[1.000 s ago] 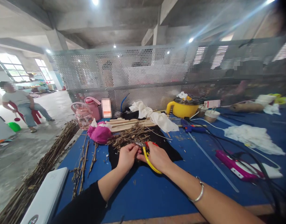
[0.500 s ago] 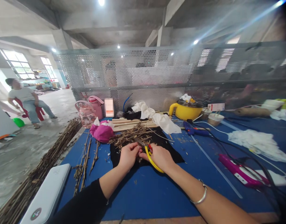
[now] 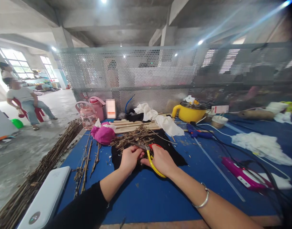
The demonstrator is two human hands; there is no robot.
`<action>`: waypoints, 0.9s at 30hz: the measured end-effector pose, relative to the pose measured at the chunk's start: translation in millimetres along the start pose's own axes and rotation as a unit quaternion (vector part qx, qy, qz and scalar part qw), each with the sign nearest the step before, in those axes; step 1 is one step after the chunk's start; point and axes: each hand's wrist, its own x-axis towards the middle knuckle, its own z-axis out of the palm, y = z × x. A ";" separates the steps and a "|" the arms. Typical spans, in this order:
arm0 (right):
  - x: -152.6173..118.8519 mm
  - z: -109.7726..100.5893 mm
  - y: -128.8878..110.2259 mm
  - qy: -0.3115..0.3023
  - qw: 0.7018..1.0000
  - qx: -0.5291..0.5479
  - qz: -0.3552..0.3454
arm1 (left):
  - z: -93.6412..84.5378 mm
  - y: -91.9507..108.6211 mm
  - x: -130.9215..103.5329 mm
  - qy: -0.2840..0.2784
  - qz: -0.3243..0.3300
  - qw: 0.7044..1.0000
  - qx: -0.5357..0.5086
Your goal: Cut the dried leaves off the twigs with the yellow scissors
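Scissors with yellow and red handles are in my right hand, whose fingers are wrapped through the grips. Their metal blades point left, over a heap of dry brown twigs. My left hand is closed in a pinch just below the blade tips. Whatever its fingertips hold is too small and covered to make out. Both hands are above a black cloth that lies under the twig heap on the blue tabletop.
Pale sticks and a purple cloth bundle lie behind the twigs. To the right are a yellow pot, a blue glue gun and a magenta power strip with cables. A white power bank rests front left. Two people are far left.
The scissors have turned a little and their handles look further apart. My hands have shifted slightly, the left one a bit leftward. Another person has come into view at far left.
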 end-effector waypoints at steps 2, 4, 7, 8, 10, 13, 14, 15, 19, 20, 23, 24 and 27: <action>-0.4 0.7 -0.3 -0.018 1.000 0.009 0.015 | 0.2 -0.1 0.4 0.002 -0.004 1.000 -0.013; -0.5 0.7 -1.0 -0.025 0.999 0.015 0.023 | 0.7 -0.4 0.7 -0.002 -0.009 0.999 -0.035; 0.1 -1.3 -2.7 -0.016 0.999 0.013 0.032 | 1.6 -0.8 0.2 -0.018 -0.015 0.998 -0.053; 0.4 -2.3 -3.2 -0.014 0.999 0.012 0.036 | 1.9 -0.8 -0.2 -0.019 -0.017 0.998 -0.055; 0.8 -4.0 -3.5 -0.014 0.999 0.010 0.042 | 2.3 -0.4 -1.0 -0.017 -0.017 0.998 -0.061; 0.6 -3.2 -1.4 -0.015 0.999 0.017 0.027 | 2.1 0.4 -1.5 -0.012 -0.015 0.998 -0.067; 0.4 -2.0 -0.2 -0.011 1.000 0.020 0.015 | 1.8 0.5 -1.4 -0.013 -0.015 0.998 -0.062; 0.3 -0.7 1.1 -0.006 1.000 0.023 0.002 | 1.3 0.4 -1.2 -0.016 -0.017 0.998 -0.055; 0.2 3.3 3.7 0.010 0.999 0.026 -0.026 | -0.2 -0.8 -0.3 -0.030 -0.021 0.999 -0.036; 0.3 3.7 3.5 0.012 0.999 0.027 -0.027 | 0.0 -1.1 -0.2 -0.031 -0.021 0.999 -0.037; 0.6 4.1 2.3 0.020 0.999 0.033 -0.031 | 1.9 -1.1 -1.0 -0.031 -0.022 0.998 -0.047; 0.8 4.3 2.0 0.024 0.998 0.036 -0.034 | 2.7 -0.9 -1.4 -0.031 -0.020 0.998 -0.053; 1.4 4.6 2.1 0.026 0.998 0.045 -0.041 | 4.2 -0.1 -2.5 -0.034 -0.006 0.997 -0.072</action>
